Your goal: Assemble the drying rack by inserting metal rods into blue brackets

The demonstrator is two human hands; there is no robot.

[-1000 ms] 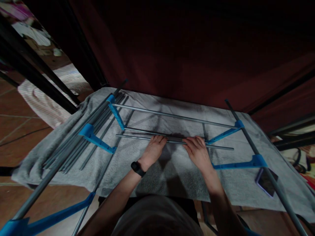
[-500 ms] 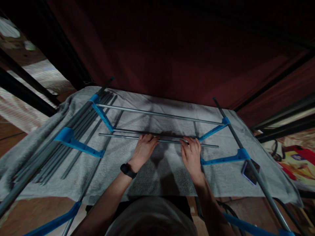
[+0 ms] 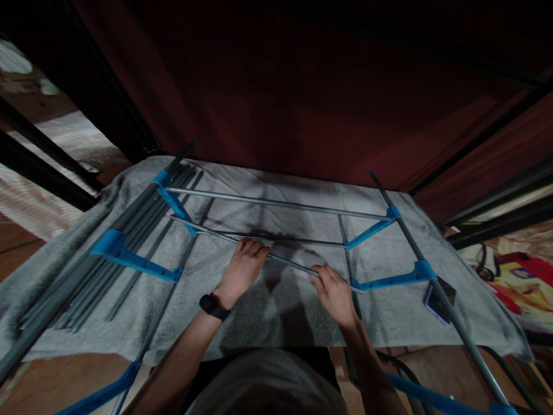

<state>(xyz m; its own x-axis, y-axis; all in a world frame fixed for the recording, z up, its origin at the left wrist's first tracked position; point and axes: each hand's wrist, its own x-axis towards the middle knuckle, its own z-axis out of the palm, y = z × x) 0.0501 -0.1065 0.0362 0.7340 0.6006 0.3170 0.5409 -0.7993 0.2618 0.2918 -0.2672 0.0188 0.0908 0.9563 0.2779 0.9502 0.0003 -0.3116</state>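
I can read no words or numbers from here. The red and yellow packet at the right edge bears a small blue mark, too blurred for me to make out. On the phone and the black wristband I find nothing legible.

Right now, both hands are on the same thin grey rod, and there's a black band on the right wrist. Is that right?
Almost! The black band is on the left wrist, not the right; the head view shows it just behind the left hand. The left and right hand are indeed both on the same thin grey rod.
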